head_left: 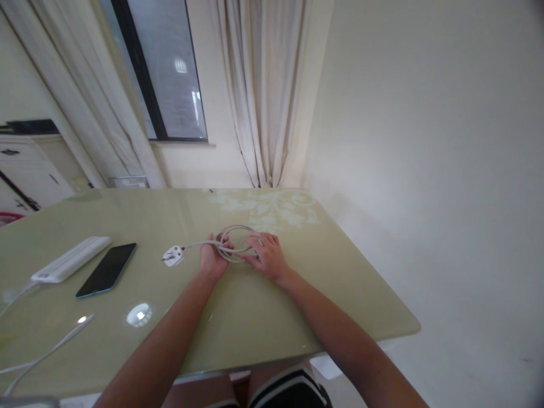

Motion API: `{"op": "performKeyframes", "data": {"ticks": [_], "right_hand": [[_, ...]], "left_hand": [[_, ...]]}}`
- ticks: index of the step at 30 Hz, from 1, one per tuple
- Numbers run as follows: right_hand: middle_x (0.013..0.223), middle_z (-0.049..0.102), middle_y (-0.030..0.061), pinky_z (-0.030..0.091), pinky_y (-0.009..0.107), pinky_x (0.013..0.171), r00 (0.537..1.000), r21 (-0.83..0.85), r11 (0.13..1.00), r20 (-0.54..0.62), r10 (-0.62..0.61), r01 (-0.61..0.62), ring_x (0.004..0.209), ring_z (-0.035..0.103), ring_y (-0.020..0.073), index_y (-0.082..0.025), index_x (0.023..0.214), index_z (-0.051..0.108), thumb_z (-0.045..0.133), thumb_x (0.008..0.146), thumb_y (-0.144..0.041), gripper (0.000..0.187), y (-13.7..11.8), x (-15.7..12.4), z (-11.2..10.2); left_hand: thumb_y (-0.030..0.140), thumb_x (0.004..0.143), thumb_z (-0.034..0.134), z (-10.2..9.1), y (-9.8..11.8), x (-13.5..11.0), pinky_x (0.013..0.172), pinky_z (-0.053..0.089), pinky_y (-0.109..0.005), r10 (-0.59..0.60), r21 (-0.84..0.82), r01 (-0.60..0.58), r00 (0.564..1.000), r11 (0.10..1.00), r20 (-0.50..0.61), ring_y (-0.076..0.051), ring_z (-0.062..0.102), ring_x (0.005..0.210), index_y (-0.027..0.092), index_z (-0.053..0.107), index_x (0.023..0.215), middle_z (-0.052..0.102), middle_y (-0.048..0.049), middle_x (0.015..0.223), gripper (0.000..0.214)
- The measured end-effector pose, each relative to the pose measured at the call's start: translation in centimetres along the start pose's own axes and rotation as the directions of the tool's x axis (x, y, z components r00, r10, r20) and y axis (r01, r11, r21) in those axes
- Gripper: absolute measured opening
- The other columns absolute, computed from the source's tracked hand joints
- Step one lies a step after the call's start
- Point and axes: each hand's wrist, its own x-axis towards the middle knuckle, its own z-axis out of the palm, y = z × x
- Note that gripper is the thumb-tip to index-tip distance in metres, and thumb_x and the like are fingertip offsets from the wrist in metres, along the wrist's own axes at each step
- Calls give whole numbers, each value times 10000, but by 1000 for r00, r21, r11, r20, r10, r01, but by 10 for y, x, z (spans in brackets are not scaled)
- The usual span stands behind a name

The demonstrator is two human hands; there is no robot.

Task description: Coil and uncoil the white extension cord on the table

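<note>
A pale grey power cord (pixel 236 228) is gathered in loose coils just above the middle of the table. My left hand (pixel 213 260) is closed around the left side of the coils. On the other side, my right hand (pixel 268 255) grips the loops between thumb and fingers. A short stretch of the cord runs left from my left hand to a white plug (pixel 173 256), whose pins point left. The cord's other end cannot be made out among the coils.
A white power strip (pixel 74 259) and a dark phone (pixel 107 270) lie on the glossy pale green table (pixel 340 283), left of my hands. A white cable (pixel 55 347) crosses the near left corner. A wall (pixel 425 141) borders the right side; curtains (pixel 263 85) hang behind.
</note>
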Motion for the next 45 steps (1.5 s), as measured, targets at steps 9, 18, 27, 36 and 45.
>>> {"op": "performKeyframes", "data": {"ticks": [9, 18, 27, 36, 45], "right_hand": [[1009, 707, 93, 428, 358, 900, 988, -95, 992, 141, -68, 82, 987, 607, 223, -200, 1188, 699, 406, 1079, -395, 369, -21, 6, 14], [1176, 633, 113, 391, 401, 995, 1000, -106, 994, -11, 27, -28, 1130, 536, 256, -234, 1076, 729, 513, 1037, -403, 277, -20, 2, 4], [1324, 608, 148, 487, 390, 954, 996, -152, 985, -39, 82, -87, 1149, 585, 271, -213, 1229, 666, 436, 1057, -414, 350, -26, 2, 0], [1344, 608, 119, 536, 307, 1008, 994, 93, 995, -99, 54, -44, 1236, 609, 201, -227, 1270, 649, 473, 1058, -351, 302, -14, -2, 4], [1370, 519, 125, 600, 302, 864, 954, 248, 965, -256, 155, -90, 885, 700, 142, -255, 1350, 593, 586, 929, -129, 439, -7, 3, 0]], "left_hand": [[366, 976, 565, 7, -19, -7, 464, 379, -193, 166, 170, -181, 981, 969, 98, -88, 449, 439, 155, 639, 921, 451, 76, 502, 231], [349, 827, 772, 3, -23, -6, 458, 350, -171, 190, 225, -212, 975, 951, 117, -52, 466, 471, 141, 668, 1003, 496, 89, 559, 292], [205, 918, 644, 6, -22, -5, 458, 409, -172, 105, 166, -119, 990, 979, 90, -58, 513, 462, 134, 655, 981, 566, 56, 612, 96], [168, 946, 606, 11, -23, -12, 535, 502, -203, 94, 178, -117, 987, 977, 131, -94, 617, 564, 132, 662, 1040, 703, -29, 793, 115], [26, 932, 532, 17, -17, -16, 553, 513, -163, 37, 52, -42, 995, 998, 92, -54, 593, 534, 122, 666, 964, 665, 12, 716, 169]]}}
